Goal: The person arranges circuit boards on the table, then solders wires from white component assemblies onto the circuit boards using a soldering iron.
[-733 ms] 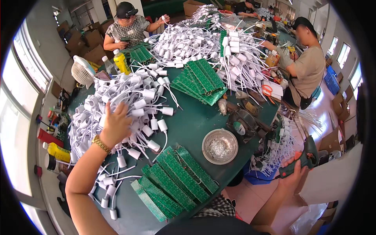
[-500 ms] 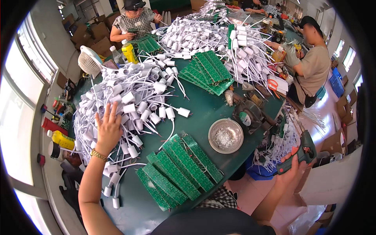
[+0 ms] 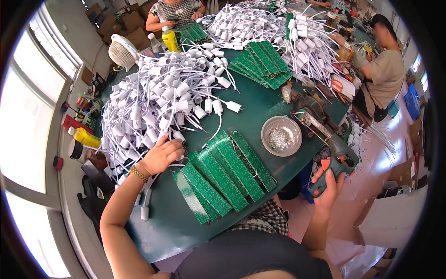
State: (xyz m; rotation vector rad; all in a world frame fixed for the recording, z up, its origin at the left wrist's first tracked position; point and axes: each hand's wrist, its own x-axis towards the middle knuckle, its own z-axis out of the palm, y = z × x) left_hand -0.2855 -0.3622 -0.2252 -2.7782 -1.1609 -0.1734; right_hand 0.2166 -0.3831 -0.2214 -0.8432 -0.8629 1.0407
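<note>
My left hand (image 3: 160,156) rests curled on the near edge of a big heap of white corded plugs (image 3: 158,100), fingers closed around one or two of them. Just right of it lie overlapping rows of green circuit boards (image 3: 218,174) on the green table (image 3: 162,223). My right hand (image 3: 327,186) is off the table's right edge and grips a green power screwdriver (image 3: 337,162) with an orange trigger. A round metal bowl of small screws (image 3: 281,136) sits between the boards and the tool.
A second stack of green boards (image 3: 262,63) and more white plug heaps (image 3: 260,23) fill the far table. One person (image 3: 383,74) sits at the right, another (image 3: 174,11) at the far end. A white fan (image 3: 123,51), yellow bottles (image 3: 169,39) and scissors (image 3: 337,86) stand about.
My left hand has drawn back toward me from the middle of the plug heap to its near edge and curled shut. My right hand with the screwdriver has stayed off the right edge.
</note>
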